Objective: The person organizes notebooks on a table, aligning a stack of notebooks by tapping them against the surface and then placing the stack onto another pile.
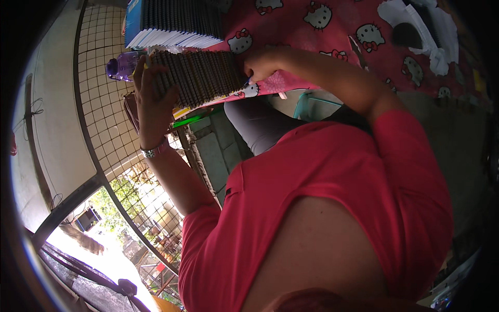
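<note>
A row of spiral-bound notebooks point(200, 78) lies in front of me near the table edge, dark coils facing up. At its left end my left hand point(152, 91) grips the notebooks, thumb on the near side and fingers curled over the end. My right hand point(262, 65) is closed at the row's right end, against the last notebook. A small dark blue piece shows under its fingers; its kind cannot be made out. Behind the row stands a taller stack of blue-covered spiral notebooks point(179, 23).
A purple bottle point(122, 66) stands left of the row, beside a wire grid point(101, 47). Pink patterned cloth covers the table point(291, 31). White torn paper and dark pieces point(426, 39) lie at the far right. A bright green strip point(188, 121) shows below the table edge.
</note>
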A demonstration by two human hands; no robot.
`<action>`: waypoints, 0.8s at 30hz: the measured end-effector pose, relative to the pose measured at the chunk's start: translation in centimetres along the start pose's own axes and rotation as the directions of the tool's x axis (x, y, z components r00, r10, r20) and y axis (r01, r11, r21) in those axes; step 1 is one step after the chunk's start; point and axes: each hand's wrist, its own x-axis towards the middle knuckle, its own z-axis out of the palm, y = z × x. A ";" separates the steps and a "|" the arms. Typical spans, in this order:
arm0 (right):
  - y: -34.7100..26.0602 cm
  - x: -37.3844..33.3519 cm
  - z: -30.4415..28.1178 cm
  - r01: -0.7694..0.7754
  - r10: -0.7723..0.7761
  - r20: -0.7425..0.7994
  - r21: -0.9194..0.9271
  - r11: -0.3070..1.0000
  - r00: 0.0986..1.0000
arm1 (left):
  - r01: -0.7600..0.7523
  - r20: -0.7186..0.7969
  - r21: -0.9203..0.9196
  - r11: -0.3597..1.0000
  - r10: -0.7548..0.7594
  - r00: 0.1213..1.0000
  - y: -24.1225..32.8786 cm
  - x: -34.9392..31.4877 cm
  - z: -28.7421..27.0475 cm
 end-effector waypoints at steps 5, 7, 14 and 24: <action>1.8 -0.9 1.3 0.152 -0.172 -0.278 -0.092 0.984 0.945 | -0.057 0.003 0.022 0.998 0.057 0.998 -0.6 0.1 -0.1; 1.6 -0.8 1.8 0.107 -0.151 -0.301 -0.159 0.982 0.942 | -0.043 0.006 0.016 0.999 0.043 0.999 -0.5 0.1 -0.1; 1.7 0.5 2.6 0.119 -0.190 -0.300 -0.240 0.964 0.935 | -0.039 0.000 -0.003 0.999 0.039 0.999 -0.6 0.1 -0.1; 0.1 0.6 0.5 0.031 -0.057 -0.136 -0.187 0.982 0.989 | -0.101 -0.014 0.032 0.994 0.101 0.995 -0.5 -0.1 -0.2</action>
